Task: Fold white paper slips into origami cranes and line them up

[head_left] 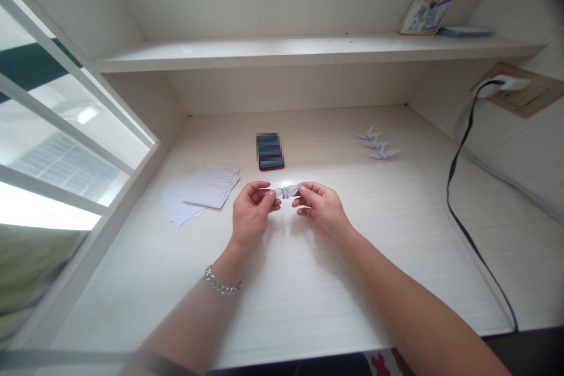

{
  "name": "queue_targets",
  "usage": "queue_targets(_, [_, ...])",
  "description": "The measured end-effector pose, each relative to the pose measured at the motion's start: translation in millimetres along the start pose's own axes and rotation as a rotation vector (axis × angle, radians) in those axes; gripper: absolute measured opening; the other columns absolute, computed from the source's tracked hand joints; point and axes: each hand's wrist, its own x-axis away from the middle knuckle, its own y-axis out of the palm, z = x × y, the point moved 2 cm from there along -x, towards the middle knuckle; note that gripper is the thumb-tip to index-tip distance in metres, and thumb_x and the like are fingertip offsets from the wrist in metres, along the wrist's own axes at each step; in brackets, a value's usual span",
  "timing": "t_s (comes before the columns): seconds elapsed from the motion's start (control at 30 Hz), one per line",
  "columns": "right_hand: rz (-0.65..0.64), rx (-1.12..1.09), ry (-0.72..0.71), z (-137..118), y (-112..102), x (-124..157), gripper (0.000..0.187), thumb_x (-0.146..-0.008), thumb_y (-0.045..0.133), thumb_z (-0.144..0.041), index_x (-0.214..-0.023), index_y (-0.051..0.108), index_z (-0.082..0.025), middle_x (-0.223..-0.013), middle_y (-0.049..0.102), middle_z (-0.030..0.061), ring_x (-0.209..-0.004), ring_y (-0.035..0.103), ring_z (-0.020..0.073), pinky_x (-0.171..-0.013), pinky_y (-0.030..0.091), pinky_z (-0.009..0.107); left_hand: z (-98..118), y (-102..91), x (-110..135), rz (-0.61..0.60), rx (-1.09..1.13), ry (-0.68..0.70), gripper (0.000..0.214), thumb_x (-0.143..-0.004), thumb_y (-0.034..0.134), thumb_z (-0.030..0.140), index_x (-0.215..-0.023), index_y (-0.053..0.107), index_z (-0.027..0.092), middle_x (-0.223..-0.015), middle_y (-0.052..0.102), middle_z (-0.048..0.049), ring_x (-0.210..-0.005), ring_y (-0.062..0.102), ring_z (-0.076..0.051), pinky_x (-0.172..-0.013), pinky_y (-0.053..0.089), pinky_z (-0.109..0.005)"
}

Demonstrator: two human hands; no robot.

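Between the left hand [252,211] and right hand [324,205], folded paper [285,192] spans, each grip pinching one end.

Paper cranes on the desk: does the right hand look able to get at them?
Probably yes, if the right hand first lets go of the folded paper; nothing visible stands between that hand and the paper cranes.

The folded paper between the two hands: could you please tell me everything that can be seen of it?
The folded paper is small and whitish, with greyish shading. It looks bow-like: two parts spread sideways from a creased middle with upright ridges. The left hand pinches one end and the right hand the other, so the fingers hide both tips. It lies roughly level, seemingly raised above the pale desk. Finer folds are too small to tell.
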Motion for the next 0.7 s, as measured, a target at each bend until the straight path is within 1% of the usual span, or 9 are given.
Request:
queue_targets(0.07, [-0.005, -0.027, 0.021, 0.2, -0.3, -0.6, 0.023, -0.071, 0.064, -0.037, -0.081, 0.059, -0.017, -0.083, 0.064, 0.005, -0.064, 0.06, 0.0118, -0.051, 0.045, 0.021, 0.7, -0.1, 0.1, 0.0, 0.012, 0.005, 0.032, -0.07, 0.067, 0.029, -0.097, 0.055, 0.016, -0.074, 0.061, -0.0007, -0.066, 0.063, -0.013, -0.065, 0.054, -0.03])
queue_targets(0.17, [-0.001, 0.026, 0.001, 1.1, -1.3, -2.2, 0.022, -0.072, 0.063, -0.037, -0.081, 0.058, -0.018, -0.081, 0.064, 0.0044, -0.062, 0.061, 0.0128, -0.05, 0.045, 0.022, 2.3, 1.0, 1.6, -0.008, -0.058, 0.029, 0.03, -0.07, 0.066, 0.029, -0.096, 0.059, 0.015, -0.076, 0.063, -0.0022, -0.066, 0.064, -0.014, -0.064, 0.054, -0.031])
queue_targets(0.27, [-0.011, 0.161, -0.075, 0.5, -2.0, -2.3, 0.022, -0.073, 0.06, -0.039, -0.081, 0.057, -0.018, -0.077, 0.063, 0.0029, -0.062, 0.061, 0.0141, -0.05, 0.045, 0.023, 3.6, 2.9, 4.2, -0.032, -0.192, 0.061, 0.023, -0.072, 0.064, 0.028, -0.091, 0.065, 0.015, -0.079, 0.067, -0.0046, -0.065, 0.064, -0.015, -0.064, 0.053, -0.029])
queue_targets(0.33, [-0.025, 0.268, -0.139, -1.2, -1.9, -1.0, 0.023, -0.074, 0.059, -0.04, -0.084, 0.057, -0.018, -0.077, 0.063, 0.0029, -0.063, 0.061, 0.0148, -0.051, 0.045, 0.024, 3.7, 3.6, 5.9, -0.048, -0.258, 0.076, 0.019, -0.072, 0.063, 0.027, -0.087, 0.067, 0.016, -0.08, 0.069, -0.0056, -0.066, 0.064, -0.016, -0.064, 0.052, -0.028])
queue_targets(0.4, [-0.043, 0.369, -0.193, -2.9, -1.6, 0.6, 0.026, -0.074, 0.059, -0.04, -0.088, 0.057, -0.018, -0.08, 0.064, 0.0038, -0.065, 0.062, 0.0154, -0.054, 0.047, 0.025, 3.4, 3.4, 6.9, -0.056, -0.302, 0.088, 0.018, -0.072, 0.063, 0.027, -0.086, 0.068, 0.016, -0.081, 0.069, -0.0059, -0.068, 0.065, -0.016, -0.065, 0.051, -0.028])
queue_targets(0.47, [-0.062, 0.449, -0.218, -3.1, -1.7, 1.1, 0.026, -0.075, 0.059, -0.04, -0.089, 0.058, -0.018, -0.081, 0.065, 0.0042, -0.067, 0.061, 0.0153, -0.057, 0.047, 0.026, 3.1, 2.8, 7.3, -0.066, -0.342, 0.097, 0.019, -0.071, 0.064, 0.028, -0.086, 0.069, 0.017, -0.081, 0.07, -0.0062, -0.07, 0.065, -0.017, -0.065, 0.05, -0.027])
queue_targets(0.6, [-0.078, 0.524, -0.176, 0.7, -4.1, -2.0, 0.02, -0.077, 0.055, -0.036, -0.079, 0.06, -0.017, -0.075, 0.065, 0.0035, -0.063, 0.06, 0.0145, -0.056, 0.047, 0.025, 2.7, 1.1, 6.1, -0.073, -0.387, 0.111, 0.018, -0.07, 0.066, 0.03, -0.083, 0.069, 0.018, -0.08, 0.07, -0.0056, -0.07, 0.063, -0.017, -0.063, 0.048, -0.026])
queue_targets(0.7, [-0.093, 0.529, -0.155, 2.6, -4.9, -2.6, 0.018, -0.076, 0.057, -0.034, -0.081, 0.06, -0.017, -0.077, 0.066, 0.0037, -0.064, 0.061, 0.0149, -0.055, 0.047, 0.025, 3.0, 0.7, 5.6, -0.071, -0.43, 0.145, 0.014, -0.071, 0.065, 0.029, -0.08, 0.068, 0.018, -0.078, 0.069, -0.0046, -0.068, 0.062, -0.016, -0.063, 0.047, -0.026])
